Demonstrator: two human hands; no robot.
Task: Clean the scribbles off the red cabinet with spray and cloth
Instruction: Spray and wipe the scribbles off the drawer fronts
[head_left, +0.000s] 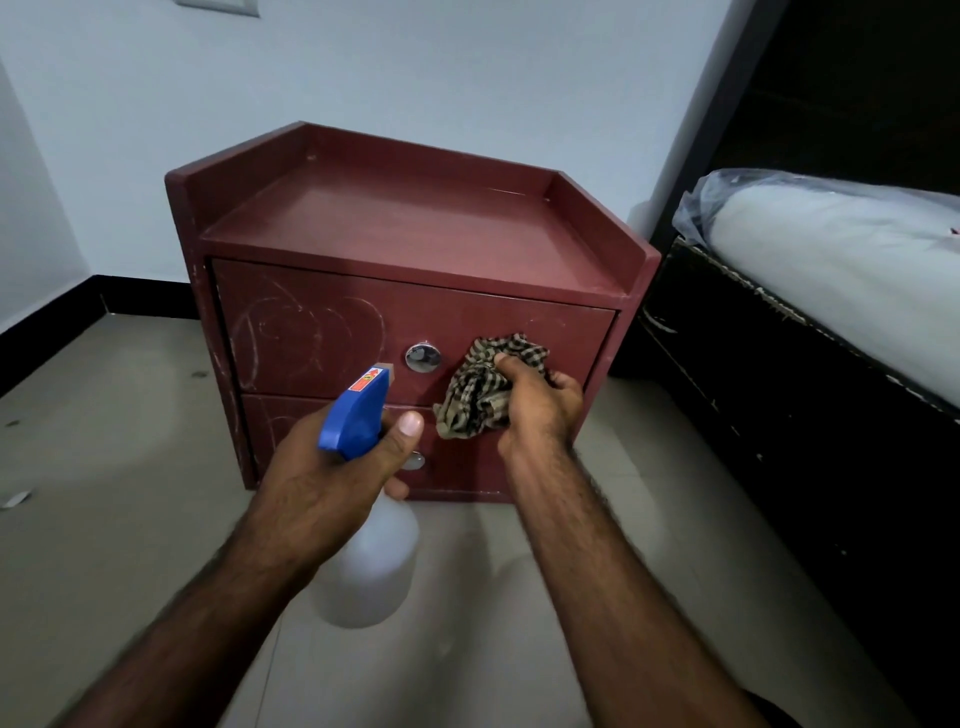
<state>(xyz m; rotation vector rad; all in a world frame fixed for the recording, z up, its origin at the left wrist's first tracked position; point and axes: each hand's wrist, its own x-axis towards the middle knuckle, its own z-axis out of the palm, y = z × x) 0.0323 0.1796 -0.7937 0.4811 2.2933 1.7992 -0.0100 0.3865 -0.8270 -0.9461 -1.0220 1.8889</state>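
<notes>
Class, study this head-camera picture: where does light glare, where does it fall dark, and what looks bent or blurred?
Head view: glare glints on the upper drawer knob and sheens the cabinet top; the bed frame at right sinks into shadow; the wide-angle lens stretches the forearms; the spray bottle looks soft; the scribbles are faint but legible.

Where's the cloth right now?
In the head view, the checked cloth is bunched in the right hand, against the top drawer of the red cabinet, just right of its round metal knob.
</notes>
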